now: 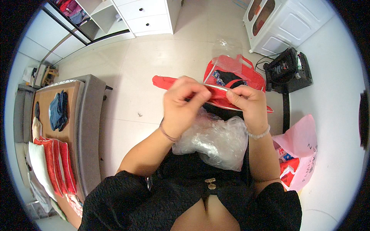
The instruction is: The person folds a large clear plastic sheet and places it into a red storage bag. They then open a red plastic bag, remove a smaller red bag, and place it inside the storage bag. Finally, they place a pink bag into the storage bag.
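Observation:
A red fabric item with white edging (218,98) is stretched between my two hands. My left hand (186,101), slightly blurred, has its thumb and fingers pinched near the item's upper edge. My right hand (248,99) grips the white edging with thumb and finger. Below them, crumpled clear plastic wrapping (215,141) lies on my lap. Just beyond my hands, a red bag with a clear panel (245,72) sits on the floor, with black and blue-patterned cloth (224,78) in it. Another thin clear plastic piece (227,47) lies at its far side.
A pink bag with writing (302,144) stands at the right, near a black box-shaped device (284,70) with cables. At the left, a bed (78,115) holds folded dark blue clothing (58,111) and red cushions (55,164). White drawers (144,17) stand ahead.

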Motion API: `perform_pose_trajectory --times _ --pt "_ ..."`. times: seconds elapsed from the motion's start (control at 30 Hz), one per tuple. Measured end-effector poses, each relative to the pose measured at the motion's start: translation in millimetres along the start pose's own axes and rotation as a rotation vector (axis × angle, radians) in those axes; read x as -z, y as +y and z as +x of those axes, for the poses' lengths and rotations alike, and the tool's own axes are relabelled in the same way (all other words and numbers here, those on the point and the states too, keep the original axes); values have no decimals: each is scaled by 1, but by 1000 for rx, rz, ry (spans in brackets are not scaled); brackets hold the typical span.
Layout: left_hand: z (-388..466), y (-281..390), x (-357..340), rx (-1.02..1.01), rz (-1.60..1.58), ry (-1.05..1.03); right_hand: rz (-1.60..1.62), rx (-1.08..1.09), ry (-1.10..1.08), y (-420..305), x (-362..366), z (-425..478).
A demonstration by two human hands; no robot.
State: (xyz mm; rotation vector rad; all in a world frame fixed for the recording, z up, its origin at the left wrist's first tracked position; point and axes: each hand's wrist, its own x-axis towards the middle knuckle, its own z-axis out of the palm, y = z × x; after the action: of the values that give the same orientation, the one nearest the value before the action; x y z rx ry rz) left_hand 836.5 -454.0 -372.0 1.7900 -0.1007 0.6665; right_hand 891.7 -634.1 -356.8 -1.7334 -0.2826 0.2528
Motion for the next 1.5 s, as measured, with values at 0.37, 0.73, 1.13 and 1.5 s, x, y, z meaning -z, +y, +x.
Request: perform_pose_trajectory --times 0.37,0.73,1.13,1.5 --pt "-26 -38 59 292 236 158 15 70 62 6 -3 5" --pt "-18 -77 41 1081 -910 55 -16 104 35 8 -2 0" --pt "-20 -76 58 1006 -819 -134 -7 113 54 11 0 2" --pt "-42 -115 119 1011 -584 158 2 105 60 9 0 2"
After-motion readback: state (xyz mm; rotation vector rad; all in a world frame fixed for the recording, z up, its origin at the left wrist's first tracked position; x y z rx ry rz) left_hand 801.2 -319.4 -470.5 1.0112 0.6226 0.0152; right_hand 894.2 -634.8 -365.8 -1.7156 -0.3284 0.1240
